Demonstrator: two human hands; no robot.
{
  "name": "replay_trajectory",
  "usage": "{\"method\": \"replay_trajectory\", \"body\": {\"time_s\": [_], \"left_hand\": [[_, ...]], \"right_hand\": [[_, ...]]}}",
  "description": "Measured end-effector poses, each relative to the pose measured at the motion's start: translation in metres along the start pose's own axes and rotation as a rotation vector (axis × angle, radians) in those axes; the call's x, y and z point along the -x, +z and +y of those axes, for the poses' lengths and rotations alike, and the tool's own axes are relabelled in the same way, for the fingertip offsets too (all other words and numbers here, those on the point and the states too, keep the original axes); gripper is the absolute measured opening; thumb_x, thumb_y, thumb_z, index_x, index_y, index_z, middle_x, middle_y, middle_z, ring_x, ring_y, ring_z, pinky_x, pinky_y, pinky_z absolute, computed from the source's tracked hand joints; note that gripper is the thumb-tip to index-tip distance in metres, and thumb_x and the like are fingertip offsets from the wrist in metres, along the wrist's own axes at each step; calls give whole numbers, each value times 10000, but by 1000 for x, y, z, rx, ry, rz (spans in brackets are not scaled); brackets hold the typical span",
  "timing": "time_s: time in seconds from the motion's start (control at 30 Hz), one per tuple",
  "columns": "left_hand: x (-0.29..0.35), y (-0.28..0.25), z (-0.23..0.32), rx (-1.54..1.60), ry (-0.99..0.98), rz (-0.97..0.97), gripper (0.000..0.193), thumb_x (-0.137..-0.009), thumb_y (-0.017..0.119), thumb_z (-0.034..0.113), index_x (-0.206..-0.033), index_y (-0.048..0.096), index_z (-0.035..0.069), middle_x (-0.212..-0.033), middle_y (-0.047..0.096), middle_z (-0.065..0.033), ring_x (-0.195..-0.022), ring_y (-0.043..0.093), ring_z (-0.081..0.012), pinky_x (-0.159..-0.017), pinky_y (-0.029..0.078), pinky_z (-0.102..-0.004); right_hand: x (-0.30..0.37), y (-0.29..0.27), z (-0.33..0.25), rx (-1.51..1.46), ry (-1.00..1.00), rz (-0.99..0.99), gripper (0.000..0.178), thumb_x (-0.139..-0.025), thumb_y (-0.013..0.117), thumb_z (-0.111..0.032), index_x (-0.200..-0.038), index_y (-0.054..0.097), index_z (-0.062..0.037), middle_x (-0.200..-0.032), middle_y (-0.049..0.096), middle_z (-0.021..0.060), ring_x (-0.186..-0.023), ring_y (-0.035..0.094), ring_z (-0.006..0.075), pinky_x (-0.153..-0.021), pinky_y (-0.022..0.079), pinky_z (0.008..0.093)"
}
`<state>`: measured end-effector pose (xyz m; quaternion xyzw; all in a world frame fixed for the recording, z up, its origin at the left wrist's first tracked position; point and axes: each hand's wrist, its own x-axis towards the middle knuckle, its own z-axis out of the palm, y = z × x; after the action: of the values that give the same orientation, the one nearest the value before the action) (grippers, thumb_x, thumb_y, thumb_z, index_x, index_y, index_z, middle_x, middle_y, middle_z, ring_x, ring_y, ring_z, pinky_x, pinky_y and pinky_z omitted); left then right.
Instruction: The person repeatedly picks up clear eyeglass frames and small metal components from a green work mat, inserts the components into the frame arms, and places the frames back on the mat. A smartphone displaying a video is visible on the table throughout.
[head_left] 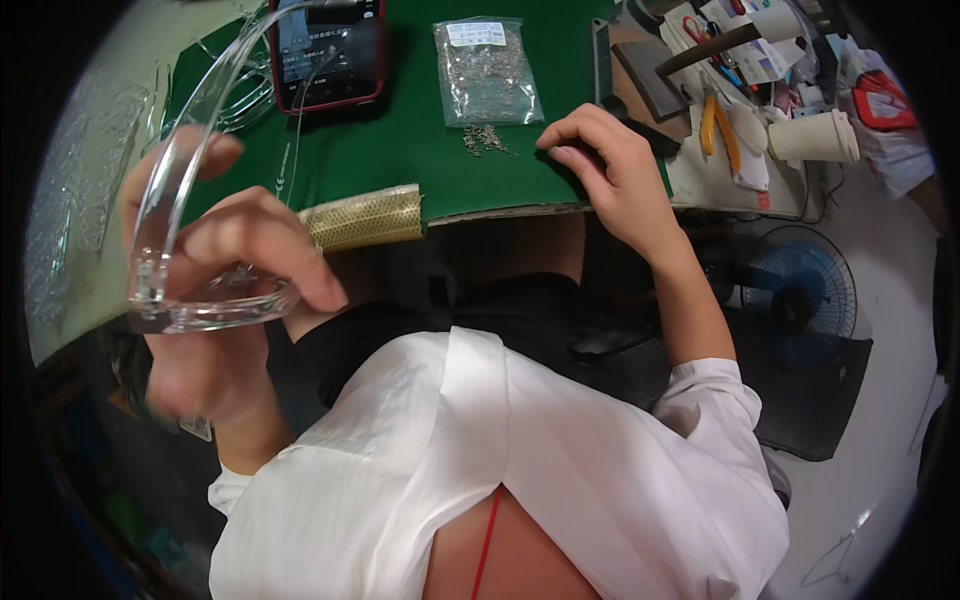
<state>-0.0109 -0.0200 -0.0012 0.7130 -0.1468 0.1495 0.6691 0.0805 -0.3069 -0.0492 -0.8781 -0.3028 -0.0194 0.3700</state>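
My left hand [225, 240] is raised over the table's left front edge, closed round a clear plastic eyeglass frame [150, 270]. One long curved arm of that frame rises toward the top of the view, and the hand is slightly blurred. My right hand [615, 165] rests at the front of the green mat [370, 150], thumb and forefinger close together. Whether a tiny piece sits between those fingertips is too small to make out. Just left of them lies a little heap of tiny metal parts [485, 140], below a clear bag [487, 75] of similar pieces.
A phone [330, 55] in a red case lies at the back left. Along the front edge sits a gold perforated roll [365, 217]. To the right are a hammer [710, 50], orange-handled pliers [718, 135] and a paper cup [815, 137]. A blue fan [800, 295] stands below.
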Motion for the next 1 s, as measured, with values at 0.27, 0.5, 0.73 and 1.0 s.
{"method": "replay_trajectory", "body": {"time_s": [0.27,0.5,0.73,1.0], "left_hand": [[-3,17,-4,27,4,141,943,-819,543,640,-1323,301,-119,-911,609,-212,-511,556,-158,-447,411,-238],[-7,11,-10,385,-20,-55,813,-819,691,390,-1349,280,-71,-1332,418,-214,-664,636,-165,-543,508,-238],[-6,20,-9,373,-5,-121,717,-809,702,320,-1300,355,-70,-1247,510,-197,-623,623,-131,-542,485,-218],[-10,30,-9,258,-11,-149,842,-827,619,506,-1336,293,-81,-982,605,-184,-609,597,-130,-529,450,-208]], "right_hand": [[-7,-3,-9,87,-6,-98,88,-787,636,-66,-847,575,-41,-823,556,83,-763,583,273,-657,460,347],[-11,0,-10,42,-62,-109,109,-746,675,-39,-832,610,-49,-801,541,65,-731,564,235,-626,451,333],[-6,-2,-13,77,-160,-90,179,-743,700,-63,-918,689,-96,-786,535,62,-712,547,217,-603,448,309],[1,-12,3,-47,-27,-41,137,-798,595,2,-923,649,12,-807,576,80,-746,563,181,-664,445,285]]}}
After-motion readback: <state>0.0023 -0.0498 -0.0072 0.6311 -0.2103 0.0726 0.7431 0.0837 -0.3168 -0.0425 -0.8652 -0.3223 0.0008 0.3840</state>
